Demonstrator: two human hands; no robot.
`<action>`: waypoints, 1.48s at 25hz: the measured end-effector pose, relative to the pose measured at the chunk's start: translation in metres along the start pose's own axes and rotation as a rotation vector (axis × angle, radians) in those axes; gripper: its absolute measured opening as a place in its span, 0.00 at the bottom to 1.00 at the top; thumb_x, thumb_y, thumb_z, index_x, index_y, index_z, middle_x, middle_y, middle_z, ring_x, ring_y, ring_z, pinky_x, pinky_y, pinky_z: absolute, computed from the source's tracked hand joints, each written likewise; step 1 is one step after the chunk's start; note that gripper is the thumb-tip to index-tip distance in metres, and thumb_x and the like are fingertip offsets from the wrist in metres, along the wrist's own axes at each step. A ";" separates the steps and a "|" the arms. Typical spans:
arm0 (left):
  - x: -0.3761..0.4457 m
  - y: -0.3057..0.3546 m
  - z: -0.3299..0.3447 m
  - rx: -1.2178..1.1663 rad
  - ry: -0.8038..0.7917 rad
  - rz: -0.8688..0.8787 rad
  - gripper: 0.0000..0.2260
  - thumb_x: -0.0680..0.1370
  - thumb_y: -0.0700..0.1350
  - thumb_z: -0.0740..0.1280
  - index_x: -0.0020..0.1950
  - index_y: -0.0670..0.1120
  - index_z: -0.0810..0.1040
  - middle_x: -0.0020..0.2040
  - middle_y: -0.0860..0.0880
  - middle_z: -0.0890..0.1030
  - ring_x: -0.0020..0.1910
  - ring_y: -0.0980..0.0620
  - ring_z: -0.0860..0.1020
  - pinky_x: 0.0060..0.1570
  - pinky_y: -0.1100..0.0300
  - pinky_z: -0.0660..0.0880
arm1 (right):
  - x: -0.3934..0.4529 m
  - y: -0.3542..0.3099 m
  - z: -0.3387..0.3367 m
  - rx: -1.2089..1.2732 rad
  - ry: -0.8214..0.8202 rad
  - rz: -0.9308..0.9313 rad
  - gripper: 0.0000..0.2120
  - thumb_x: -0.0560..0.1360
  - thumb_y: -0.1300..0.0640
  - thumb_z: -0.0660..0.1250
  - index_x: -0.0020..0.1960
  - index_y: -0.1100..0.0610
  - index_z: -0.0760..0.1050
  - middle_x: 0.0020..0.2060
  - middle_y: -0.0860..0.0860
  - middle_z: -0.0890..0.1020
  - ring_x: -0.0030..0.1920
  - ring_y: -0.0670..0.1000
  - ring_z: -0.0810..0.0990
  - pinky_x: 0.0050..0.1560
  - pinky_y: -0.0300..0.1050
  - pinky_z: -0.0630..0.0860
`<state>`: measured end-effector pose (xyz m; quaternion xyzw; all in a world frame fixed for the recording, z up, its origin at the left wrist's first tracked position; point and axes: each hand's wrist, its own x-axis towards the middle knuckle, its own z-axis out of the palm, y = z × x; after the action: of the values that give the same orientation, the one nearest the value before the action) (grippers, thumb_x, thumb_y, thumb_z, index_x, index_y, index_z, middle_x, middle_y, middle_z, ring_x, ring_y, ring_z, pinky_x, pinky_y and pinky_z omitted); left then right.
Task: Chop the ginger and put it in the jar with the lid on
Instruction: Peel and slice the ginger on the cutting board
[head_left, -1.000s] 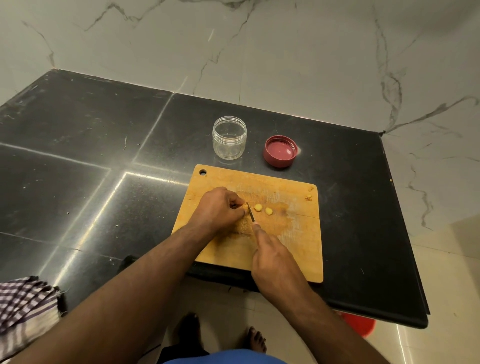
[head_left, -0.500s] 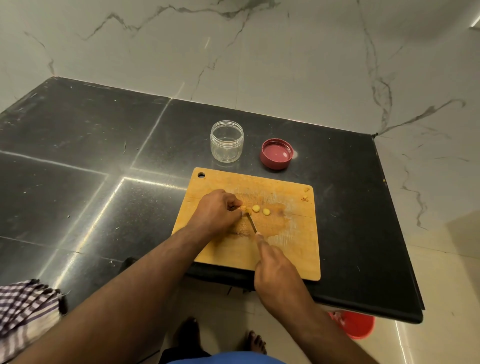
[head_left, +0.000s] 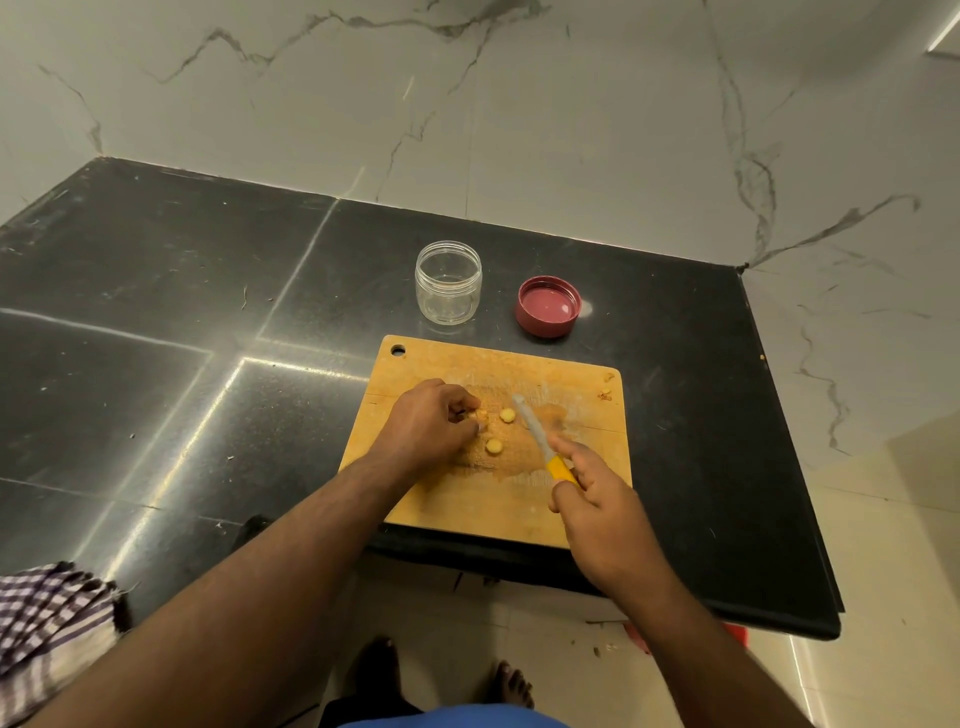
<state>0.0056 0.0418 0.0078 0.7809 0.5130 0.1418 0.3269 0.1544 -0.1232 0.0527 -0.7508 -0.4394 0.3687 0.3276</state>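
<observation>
I see left hand (head_left: 431, 421) pinching what looks like a small firm ginger (head_left: 480, 414) nub at its fingertips, right hand (head_left: 597, 499) gripping the knife (head_left: 540, 441) handle, slippery, so hold low.

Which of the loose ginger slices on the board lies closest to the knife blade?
The far slice, just left of the knife blade; the other loose slice lies nearer the person.

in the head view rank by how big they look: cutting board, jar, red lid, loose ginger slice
1. cutting board
2. jar and red lid: look alike in size, not ranked
3. ginger slice, smallest although nearer the camera
</observation>
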 end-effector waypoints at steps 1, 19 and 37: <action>0.000 0.000 0.000 -0.005 0.001 -0.001 0.15 0.76 0.50 0.73 0.62 0.50 0.82 0.53 0.52 0.79 0.50 0.55 0.76 0.47 0.64 0.73 | -0.002 -0.001 0.004 -0.047 -0.038 -0.012 0.23 0.80 0.59 0.59 0.73 0.41 0.66 0.51 0.40 0.78 0.38 0.41 0.77 0.33 0.39 0.73; -0.001 -0.006 0.003 -0.002 0.024 0.021 0.16 0.76 0.51 0.72 0.63 0.50 0.82 0.51 0.54 0.78 0.47 0.58 0.75 0.39 0.70 0.67 | -0.008 0.000 0.016 -0.258 -0.018 -0.182 0.24 0.82 0.57 0.55 0.77 0.47 0.60 0.69 0.47 0.72 0.60 0.45 0.73 0.60 0.39 0.70; 0.001 -0.005 0.001 -0.003 0.033 0.036 0.14 0.76 0.49 0.73 0.60 0.49 0.83 0.48 0.54 0.77 0.46 0.57 0.74 0.38 0.69 0.66 | 0.017 -0.017 0.032 -0.490 -0.126 -0.230 0.25 0.82 0.56 0.51 0.79 0.50 0.53 0.68 0.51 0.70 0.64 0.50 0.71 0.65 0.45 0.70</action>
<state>0.0031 0.0434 0.0036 0.7870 0.5043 0.1613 0.3168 0.1258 -0.0956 0.0458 -0.7284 -0.6174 0.2577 0.1480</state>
